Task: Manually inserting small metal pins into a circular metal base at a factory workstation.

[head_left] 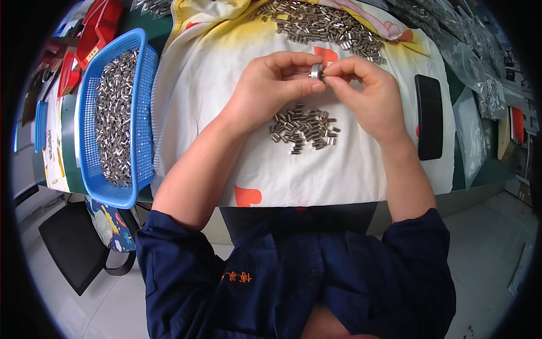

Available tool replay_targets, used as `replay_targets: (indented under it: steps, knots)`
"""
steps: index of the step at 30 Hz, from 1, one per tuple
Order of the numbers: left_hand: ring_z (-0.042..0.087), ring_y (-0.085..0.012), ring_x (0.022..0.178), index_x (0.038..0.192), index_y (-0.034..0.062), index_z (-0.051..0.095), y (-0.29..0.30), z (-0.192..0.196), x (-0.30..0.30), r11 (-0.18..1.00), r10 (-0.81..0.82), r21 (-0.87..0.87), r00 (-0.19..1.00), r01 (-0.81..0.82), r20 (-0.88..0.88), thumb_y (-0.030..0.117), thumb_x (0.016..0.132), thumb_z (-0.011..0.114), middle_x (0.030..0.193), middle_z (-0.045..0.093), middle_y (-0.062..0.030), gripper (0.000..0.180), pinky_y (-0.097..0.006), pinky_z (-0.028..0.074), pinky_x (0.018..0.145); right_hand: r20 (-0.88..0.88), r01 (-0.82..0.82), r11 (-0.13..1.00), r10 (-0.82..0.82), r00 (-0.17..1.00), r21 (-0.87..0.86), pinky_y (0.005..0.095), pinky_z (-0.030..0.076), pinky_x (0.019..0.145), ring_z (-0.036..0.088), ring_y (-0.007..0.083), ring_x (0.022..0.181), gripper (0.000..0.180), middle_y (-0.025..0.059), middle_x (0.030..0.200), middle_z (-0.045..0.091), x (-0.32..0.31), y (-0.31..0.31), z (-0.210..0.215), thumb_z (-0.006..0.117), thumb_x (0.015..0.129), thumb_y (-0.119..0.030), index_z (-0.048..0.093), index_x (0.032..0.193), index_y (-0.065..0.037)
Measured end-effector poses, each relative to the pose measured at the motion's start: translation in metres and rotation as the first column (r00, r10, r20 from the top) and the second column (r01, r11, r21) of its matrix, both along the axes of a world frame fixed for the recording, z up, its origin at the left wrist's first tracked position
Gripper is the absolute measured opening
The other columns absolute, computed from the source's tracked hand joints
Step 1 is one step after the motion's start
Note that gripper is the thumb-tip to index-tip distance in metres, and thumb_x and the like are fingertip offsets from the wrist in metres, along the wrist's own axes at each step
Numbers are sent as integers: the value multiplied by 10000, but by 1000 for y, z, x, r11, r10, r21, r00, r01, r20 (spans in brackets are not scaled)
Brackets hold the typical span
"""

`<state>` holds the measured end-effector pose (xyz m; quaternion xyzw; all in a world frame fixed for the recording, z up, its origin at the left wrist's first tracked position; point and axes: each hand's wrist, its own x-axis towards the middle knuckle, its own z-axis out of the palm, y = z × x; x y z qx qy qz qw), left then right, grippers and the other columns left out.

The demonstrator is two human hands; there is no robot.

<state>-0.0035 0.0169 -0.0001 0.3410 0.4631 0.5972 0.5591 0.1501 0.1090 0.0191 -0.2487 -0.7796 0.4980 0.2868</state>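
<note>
Above the cloth, my left hand (261,85) pinches a small round silver metal piece (315,71) between thumb and fingers. The fingertips of my right hand (370,93) are pressed together at the right side of that piece. Whatever they pinch is too small to make out. Below both hands, a loose pile of small metal cylinders (305,129) lies on the white cloth (333,181). A much larger heap of similar metal cylinders (327,25) is spread at the far side of the cloth.
To the left stands a blue plastic basket (144,113) full of small metal cylinders. A black phone (429,117) lies on the cloth at the right. Clear plastic bags (477,62) sit beyond it. Red trays (99,31) are at the far left, and a black chair (73,243) is below the basket.
</note>
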Motion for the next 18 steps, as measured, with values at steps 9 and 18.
replay_targets:
  steps: [9, 18]
  knots:
    - [614, -124, 833, 1081, -70, 538, 1, 3, 4, 999, 45, -16, 987, -48, -156, 39, 762, 670, 941, 633, -107, 362, -218, 499, 735, 14, 75, 913, -87, 996, 400, 286, 465, 597, 580, 225, 659, 76, 77, 730, 609, -2, -5, 3, 644, 691, -27, 614, 760, -26]
    - [602, -104, 848, 1069, -42, 563, -5, 4, 7, 999, -43, 13, 999, 43, -18, 44, 759, 675, 932, 633, -75, 340, -218, 493, 759, 84, -115, 993, 114, 990, 4, 209, 450, 634, 559, 80, 662, 98, 20, 744, 621, 8, 17, 4, 643, 751, -58, 624, 838, -19]
